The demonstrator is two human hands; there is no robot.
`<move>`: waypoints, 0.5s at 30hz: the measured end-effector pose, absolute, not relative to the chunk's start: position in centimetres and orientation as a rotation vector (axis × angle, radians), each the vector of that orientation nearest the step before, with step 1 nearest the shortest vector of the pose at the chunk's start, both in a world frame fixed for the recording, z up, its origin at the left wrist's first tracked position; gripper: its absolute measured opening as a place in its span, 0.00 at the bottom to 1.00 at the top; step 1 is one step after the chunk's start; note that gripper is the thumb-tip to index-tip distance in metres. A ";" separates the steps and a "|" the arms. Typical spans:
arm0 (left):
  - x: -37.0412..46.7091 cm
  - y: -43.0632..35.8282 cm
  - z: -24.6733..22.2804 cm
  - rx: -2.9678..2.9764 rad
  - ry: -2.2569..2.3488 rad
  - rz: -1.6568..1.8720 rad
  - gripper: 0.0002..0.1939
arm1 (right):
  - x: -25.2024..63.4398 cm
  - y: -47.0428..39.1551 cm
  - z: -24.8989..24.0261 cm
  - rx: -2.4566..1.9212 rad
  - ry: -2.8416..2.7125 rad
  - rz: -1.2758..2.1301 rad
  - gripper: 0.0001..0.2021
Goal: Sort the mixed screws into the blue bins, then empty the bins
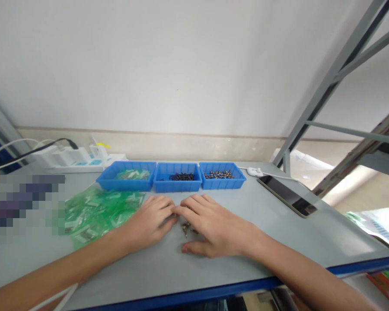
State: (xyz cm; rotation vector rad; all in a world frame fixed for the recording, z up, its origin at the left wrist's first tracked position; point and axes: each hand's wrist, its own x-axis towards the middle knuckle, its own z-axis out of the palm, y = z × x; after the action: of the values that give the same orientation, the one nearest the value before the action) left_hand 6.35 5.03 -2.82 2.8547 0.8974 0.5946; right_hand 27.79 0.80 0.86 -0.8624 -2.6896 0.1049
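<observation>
My left hand (154,218) rests low over the grey table, fingers bent and a gap between thumb and index finger. Its fingertips almost meet the index fingertip of my right hand (214,224). Under the right palm lies a small pile of brass-coloured metal pieces (185,229), looking like screws; the hand partly hides them. The right hand's fingers are bent over the pile and its thumb is spread toward me. I see nothing gripped in either hand. Beside my left wrist lie green plastic bags (100,209) with pale pieces inside.
Behind my hands stand three blue trays: one with small bagged pieces (126,183), one with dark screws (178,186), one with brass-and-dark pieces (222,184). A power strip (87,166) sits back left. A phone (288,195) lies right, near a metal frame (326,93).
</observation>
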 end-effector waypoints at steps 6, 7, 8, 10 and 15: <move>6.0 5.8 -3.0 2.844 0.943 0.619 0.09 | 27.2 2.3 -1.2 -0.882 -2.678 0.068 0.37; 6.0 5.9 -3.0 2.845 0.946 0.618 0.09 | 27.2 2.6 -1.4 -0.914 -2.677 0.056 0.36; 6.0 6.0 -3.0 2.850 0.942 0.609 0.09 | 27.3 2.9 -1.6 -0.949 -2.674 0.041 0.35; 6.0 6.0 -3.1 2.866 0.927 0.582 0.10 | 27.4 3.4 -1.9 -1.010 -2.656 0.001 0.32; 5.5 6.4 -2.0 2.946 0.918 0.497 0.11 | 27.6 3.9 -2.1 -1.014 -2.660 0.010 0.21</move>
State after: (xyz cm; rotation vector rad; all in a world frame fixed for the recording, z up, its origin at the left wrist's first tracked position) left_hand 5.45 6.38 -1.97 2.9456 0.9184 0.4970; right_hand 27.56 3.90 -2.11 -1.0139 -2.6600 0.0103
